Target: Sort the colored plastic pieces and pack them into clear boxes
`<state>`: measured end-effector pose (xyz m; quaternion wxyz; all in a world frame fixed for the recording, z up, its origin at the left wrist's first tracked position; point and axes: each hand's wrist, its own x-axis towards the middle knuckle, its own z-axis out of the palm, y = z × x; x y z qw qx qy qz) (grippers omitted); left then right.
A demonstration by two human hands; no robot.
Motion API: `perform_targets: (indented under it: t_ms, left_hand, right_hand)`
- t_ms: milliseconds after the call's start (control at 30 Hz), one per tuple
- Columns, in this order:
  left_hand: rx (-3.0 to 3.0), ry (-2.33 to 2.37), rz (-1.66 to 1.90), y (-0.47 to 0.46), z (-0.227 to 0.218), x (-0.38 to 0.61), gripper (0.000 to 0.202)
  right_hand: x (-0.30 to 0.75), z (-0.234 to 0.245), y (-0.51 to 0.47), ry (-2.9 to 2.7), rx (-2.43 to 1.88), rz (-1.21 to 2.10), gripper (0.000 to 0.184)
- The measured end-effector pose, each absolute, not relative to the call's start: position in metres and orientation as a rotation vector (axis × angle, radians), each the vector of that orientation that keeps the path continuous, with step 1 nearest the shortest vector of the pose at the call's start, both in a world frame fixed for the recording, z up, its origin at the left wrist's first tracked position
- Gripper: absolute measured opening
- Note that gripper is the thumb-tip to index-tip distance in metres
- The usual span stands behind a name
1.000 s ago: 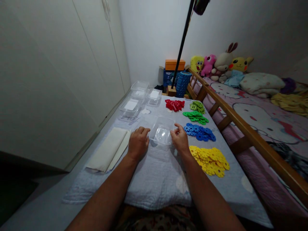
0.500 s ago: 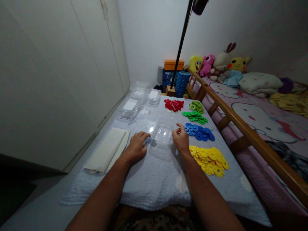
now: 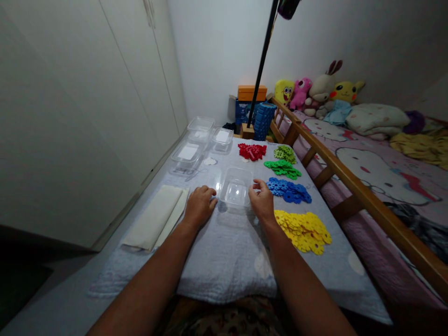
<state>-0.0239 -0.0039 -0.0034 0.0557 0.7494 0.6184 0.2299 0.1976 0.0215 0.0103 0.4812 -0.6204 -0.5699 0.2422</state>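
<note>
A clear plastic container (image 3: 235,200), with no lid on it, sits upright on the cloth in front of me. At its left side rests my left hand (image 3: 201,204), fingers loosely bent, thumb apart, holding nothing; a narrow gap seems to lie between the fingertips and the wall. My right hand (image 3: 262,201) is at the container's right side, thumb close to the rim and index finger apart from it. Whether it touches the rim is hard to make out. Just right of that hand lie blue flower-shaped plastic pieces (image 3: 292,191) and yellow flower-shaped pieces (image 3: 304,231).
Farther back are green pieces (image 3: 283,169), light green pieces (image 3: 285,154) and red pieces (image 3: 252,151). Clear containers (image 3: 187,153) stand at the back left. A folded cream cloth (image 3: 154,217) lies left. A wooden bed rail (image 3: 336,170) runs along the right.
My left hand has drawn slightly back from the container, its fingers more bent. My right hand's fingers have loosened a little at the right side. The container stays about where it was.
</note>
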Motion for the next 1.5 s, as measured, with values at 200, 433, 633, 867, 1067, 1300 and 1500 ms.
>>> perform_targets:
  t_ms: [200, 433, 633, 867, 1067, 1300, 1500]
  left_hand:
    - [2.218, 1.906, 0.806, -0.004, -0.003, -0.021, 0.018]
    - [1.829, 1.618, 1.178, -0.017, 0.005, -0.013, 0.037]
    - [1.607, 1.429, 1.216, -0.023, 0.009, -0.006, 0.047]
    - [1.382, 1.278, 1.228, -0.019, 0.011, 0.003, 0.051]
    - [1.26, 1.229, 1.232, -0.026, 0.017, 0.001, 0.052]
    - [1.248, 1.255, 1.249, -0.031, 0.018, -0.006, 0.038]
    - [1.225, 1.257, 1.253, -0.027, 0.015, -0.005, 0.03]
  right_hand:
    - [0.198, 0.012, 0.02, -1.455, -1.517, 0.599, 0.047]
    - [0.243, 0.032, 0.017, -1.757, -1.528, 0.466, 0.03]
    - [0.322, 0.055, -0.012, -2.081, -1.721, 0.235, 0.027]
    - [0.354, 0.049, -0.051, -2.23, -1.983, 0.198, 0.045]
    - [0.346, 0.047, -0.053, -2.218, -2.012, 0.23, 0.036]
    - [0.339, 0.051, -0.049, -2.18, -2.001, 0.236, 0.036]
    - [0.308, 0.06, -0.038, -2.173, -1.66, 0.287, 0.047]
